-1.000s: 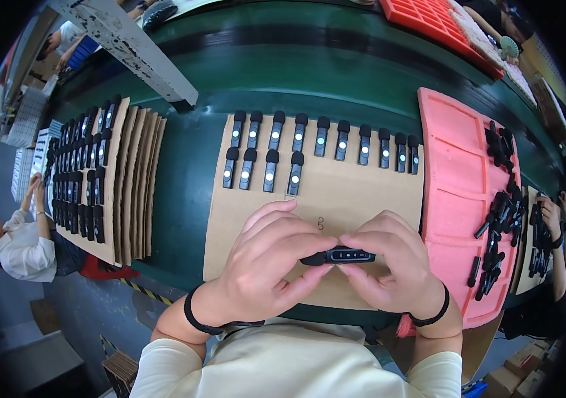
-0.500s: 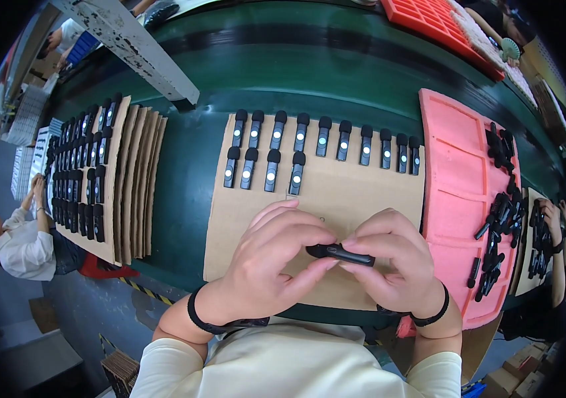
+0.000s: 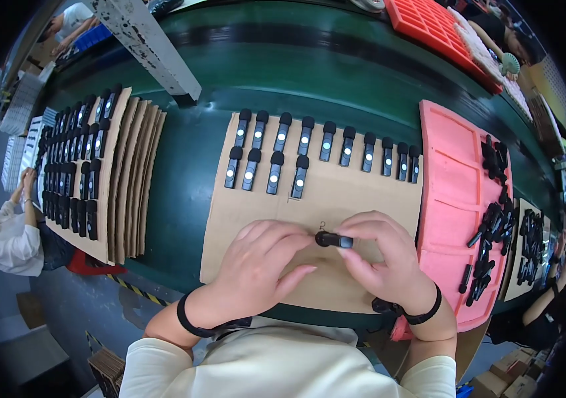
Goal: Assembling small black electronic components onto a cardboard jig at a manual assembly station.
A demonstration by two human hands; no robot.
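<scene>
Over the cardboard sheet [image 3: 263, 225] my right hand [image 3: 389, 259] pinches a small black clip-on microphone [image 3: 333, 240] by one end, between thumb and fingers. Its dark rounded end points left. My left hand [image 3: 256, 262] is open beside it, thumb apart from the fingers. Its fingertips come close to the dark end; whether they touch I cannot tell. Farther up the sheet lie two rows of like microphones [image 3: 274, 174], foam tips away from me, each with a pale round spot. The far row runs wider than the near one.
A pink foam tray [image 3: 452, 219] with a heap of black microphones [image 3: 495, 225] lies at right. Stacked cardboard sheets [image 3: 120, 192] bearing microphones stand left, near a metal post [image 3: 157, 56]. A red grid tray [image 3: 429, 33] is at the far right. Other people work on both sides.
The left thumb and fingers have come off the microphone and moved slightly left. The right hand keeps hold, and the microphone has turned and moved slightly away from me.
</scene>
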